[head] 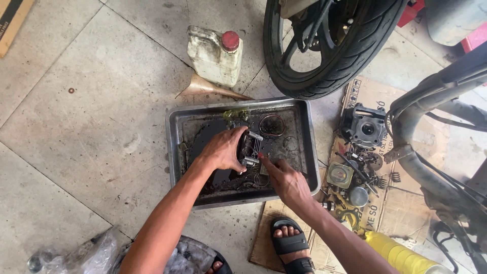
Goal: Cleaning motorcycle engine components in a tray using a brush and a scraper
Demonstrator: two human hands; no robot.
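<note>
**Hands on an engine part in an oily tray**

The finned metal engine part was half hidden under the left hand, so its full shape could not be made out. That hand reached in from seven o'clock, fingers curled and clamped over the part, which sat near the middle of the steel tray. The right hand came in from five o'clock, forefinger extended and touching the part's lower edge; whether it pinched anything could not be told. The tray held dark oil, a ring gasket at one o'clock and small, indistinct bits.
</note>
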